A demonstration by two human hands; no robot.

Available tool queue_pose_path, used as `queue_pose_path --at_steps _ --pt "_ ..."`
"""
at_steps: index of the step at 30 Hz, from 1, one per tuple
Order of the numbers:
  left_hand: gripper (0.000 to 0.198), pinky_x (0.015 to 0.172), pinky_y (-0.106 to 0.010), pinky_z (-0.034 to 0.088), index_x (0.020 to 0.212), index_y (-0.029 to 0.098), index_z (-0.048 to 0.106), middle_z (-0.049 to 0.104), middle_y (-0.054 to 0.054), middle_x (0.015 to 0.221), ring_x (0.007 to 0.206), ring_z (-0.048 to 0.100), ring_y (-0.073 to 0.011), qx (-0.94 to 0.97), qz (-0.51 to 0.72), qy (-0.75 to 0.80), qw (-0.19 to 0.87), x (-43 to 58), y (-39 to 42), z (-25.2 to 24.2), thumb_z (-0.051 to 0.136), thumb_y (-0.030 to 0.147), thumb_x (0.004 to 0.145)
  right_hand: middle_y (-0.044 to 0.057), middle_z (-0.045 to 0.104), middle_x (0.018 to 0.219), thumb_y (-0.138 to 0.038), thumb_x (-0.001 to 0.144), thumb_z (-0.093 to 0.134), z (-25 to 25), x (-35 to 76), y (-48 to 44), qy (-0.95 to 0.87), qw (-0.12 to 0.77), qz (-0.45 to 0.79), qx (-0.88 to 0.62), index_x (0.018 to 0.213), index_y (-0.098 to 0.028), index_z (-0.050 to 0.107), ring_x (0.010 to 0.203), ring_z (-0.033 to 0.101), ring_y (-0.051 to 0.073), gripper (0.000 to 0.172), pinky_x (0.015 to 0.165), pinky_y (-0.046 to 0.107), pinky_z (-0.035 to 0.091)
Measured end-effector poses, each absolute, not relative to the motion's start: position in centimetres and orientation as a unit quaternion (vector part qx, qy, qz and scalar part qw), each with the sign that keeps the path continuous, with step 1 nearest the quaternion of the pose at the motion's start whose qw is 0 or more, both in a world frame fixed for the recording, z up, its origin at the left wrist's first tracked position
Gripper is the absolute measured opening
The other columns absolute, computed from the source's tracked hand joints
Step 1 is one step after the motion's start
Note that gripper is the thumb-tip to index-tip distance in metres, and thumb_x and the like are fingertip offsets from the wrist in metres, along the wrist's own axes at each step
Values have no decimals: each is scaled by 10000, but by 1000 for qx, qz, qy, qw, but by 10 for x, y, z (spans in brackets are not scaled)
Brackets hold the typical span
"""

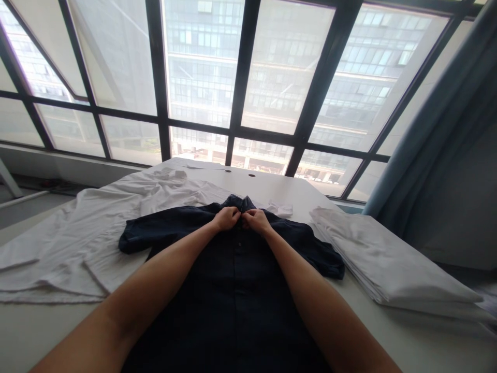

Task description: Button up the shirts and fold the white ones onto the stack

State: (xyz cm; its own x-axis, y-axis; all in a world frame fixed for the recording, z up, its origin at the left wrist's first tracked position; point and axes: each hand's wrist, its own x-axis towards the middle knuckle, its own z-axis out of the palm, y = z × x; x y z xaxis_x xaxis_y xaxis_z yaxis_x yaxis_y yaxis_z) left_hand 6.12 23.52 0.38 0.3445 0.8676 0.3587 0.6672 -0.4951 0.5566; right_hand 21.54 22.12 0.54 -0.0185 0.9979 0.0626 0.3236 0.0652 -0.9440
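A dark navy shirt (235,290) lies front side up on the white table (272,187), its collar toward the window and its sleeves spread to both sides. Just below the collar, my left hand (228,218) pinches the left edge of the shirt's front opening. My right hand (256,220) is closed on the cloth right beside it, the two hands nearly touching. A small button shows on the front strip below them. The fingertips and whatever button lies between them are too small to make out.
Rumpled white cloth (112,212) spreads over the table's left side. A stack of folded white cloth (388,254) lies at the right. A small white piece (280,208) sits behind the right sleeve. Beyond the table are large windows and a blue-grey curtain (423,129).
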Motion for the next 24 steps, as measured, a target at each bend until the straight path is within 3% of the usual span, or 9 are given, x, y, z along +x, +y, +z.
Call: queue_pose_path --at_steps 8,17,19,21,24 --pt "229 644 -234 436 767 138 677 651 -28 696 670 575 -150 795 366 450 178 62 235 0 490 179 895 -60 494 464 -156 865 510 8 212 221 -610 413 383 -558 606 -177 517 358 501 84 260 342 180 345" --pt "261 763 -312 488 941 195 711 734 -111 974 907 684 -256 757 281 580 110 68 212 16 473 303 947 -36 523 473 -207 852 524 6 215 223 -649 378 321 -577 683 -173 580 418 537 123 181 423 208 396" --pt "255 779 -311 488 974 219 704 727 -94 1029 930 683 -252 777 258 567 90 67 207 17 471 320 953 3 595 564 -221 825 563 10 220 223 -656 378 278 -591 733 -161 629 511 592 152 128 507 238 459" --pt "244 789 -301 487 992 237 701 715 -74 1075 943 679 -239 802 238 543 69 66 204 16 475 319 955 64 684 798 -218 799 592 16 224 223 -663 402 181 -605 906 -150 681 691 649 190 155 649 283 517" --pt "241 789 -294 485 984 244 711 704 -61 1077 932 676 -230 825 218 519 47 66 202 15 483 315 956 115 596 1282 -124 748 589 22 231 223 -719 403 41 -564 1280 -191 595 981 641 219 537 857 326 518"
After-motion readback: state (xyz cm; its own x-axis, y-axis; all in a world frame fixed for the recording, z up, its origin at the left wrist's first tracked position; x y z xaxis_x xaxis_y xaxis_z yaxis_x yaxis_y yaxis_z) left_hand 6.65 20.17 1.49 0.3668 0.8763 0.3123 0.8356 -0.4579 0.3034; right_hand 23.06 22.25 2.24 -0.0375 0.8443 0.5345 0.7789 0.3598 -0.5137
